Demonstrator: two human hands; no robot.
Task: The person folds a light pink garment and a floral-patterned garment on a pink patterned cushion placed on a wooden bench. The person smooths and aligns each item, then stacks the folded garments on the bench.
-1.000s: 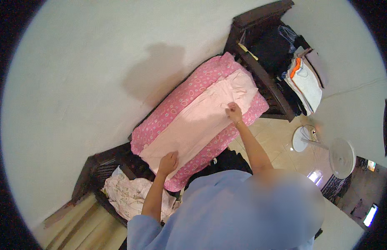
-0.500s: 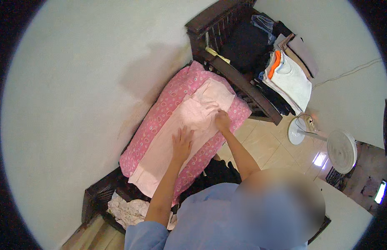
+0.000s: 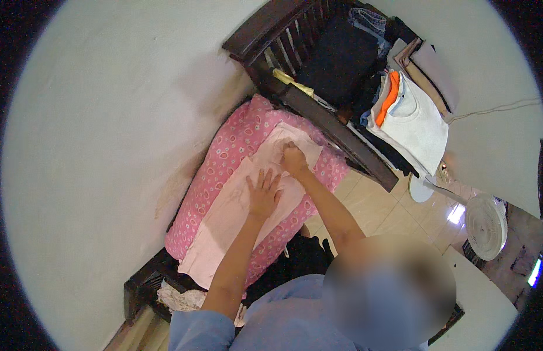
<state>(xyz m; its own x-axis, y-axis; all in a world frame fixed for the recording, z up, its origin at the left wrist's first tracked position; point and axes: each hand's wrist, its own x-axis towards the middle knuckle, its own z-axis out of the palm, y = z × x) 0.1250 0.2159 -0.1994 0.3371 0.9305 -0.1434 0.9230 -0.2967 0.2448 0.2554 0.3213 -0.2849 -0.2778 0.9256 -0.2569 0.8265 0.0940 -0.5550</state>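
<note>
So the left hand (image 3: 263,196) is open, fingers spread, palm down on a pale pink garment (image 3: 227,219). My guess is that's pinning the fabric flat. The right hand (image 3: 293,161) is curled in on itself farther up the same garment; can't tell if it's got a pinch of cloth or is just pressing. The garment lies lengthwise along a pink patterned cushion (image 3: 219,175), probably because that's a handy long surface. Past the far end there's a dark wooden armrest (image 3: 335,131), and beyond it a folded white shirt (image 3: 417,128) on a clothes pile, I'd say kept there to stay off the cushion. Pedestal fan (image 3: 486,225) off right.
</note>
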